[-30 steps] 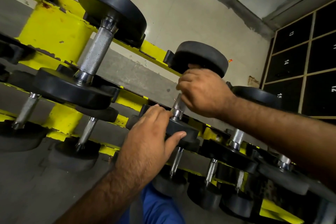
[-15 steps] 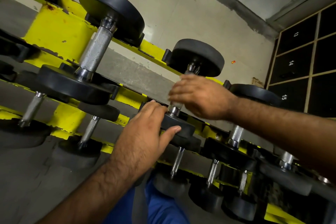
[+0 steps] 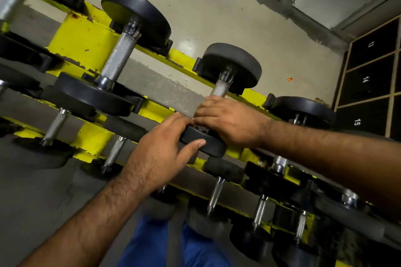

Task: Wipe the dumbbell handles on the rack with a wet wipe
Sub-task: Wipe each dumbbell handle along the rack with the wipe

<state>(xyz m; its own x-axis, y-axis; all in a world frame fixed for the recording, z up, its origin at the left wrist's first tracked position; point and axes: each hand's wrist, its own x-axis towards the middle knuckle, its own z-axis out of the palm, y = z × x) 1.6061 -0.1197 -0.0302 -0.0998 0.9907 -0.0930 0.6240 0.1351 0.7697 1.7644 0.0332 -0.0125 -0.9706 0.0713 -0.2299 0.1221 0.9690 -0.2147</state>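
Yellow steel rack (image 3: 76, 39), paint chipped, runs diagonally across the head view and carries black dumbbells on several tiers. Pale floor (image 3: 217, 6) lies beyond it; dark numbered lockers (image 3: 368, 80) marked 13, 14, 15 stand at far right. Blue trouser legs (image 3: 195, 249) show at the bottom edge.

Large dumbbell (image 3: 121, 50) at upper left sits in its cradle, knurled handle bare, untouched.

Middle dumbbell (image 3: 230, 65) on the top tier is the one being handled. Its far head rests against the rear rail; its near head (image 3: 208, 143) sits on the front rail. The upper part of its handle (image 3: 219, 89) shows as dull metal.

Right hand (image 3: 232, 121) is curled round the lower part of that handle, just above the near head. No wet wipe can be made out; it may be inside the fist, cannot tell.

Left hand (image 3: 165, 154) grips the near head, fingers draped over its top, thumb (image 3: 195, 144) pressed on its rim. Fingertips of both hands nearly touch.

Smaller dumbbells (image 3: 217, 193) fill the lower tiers.
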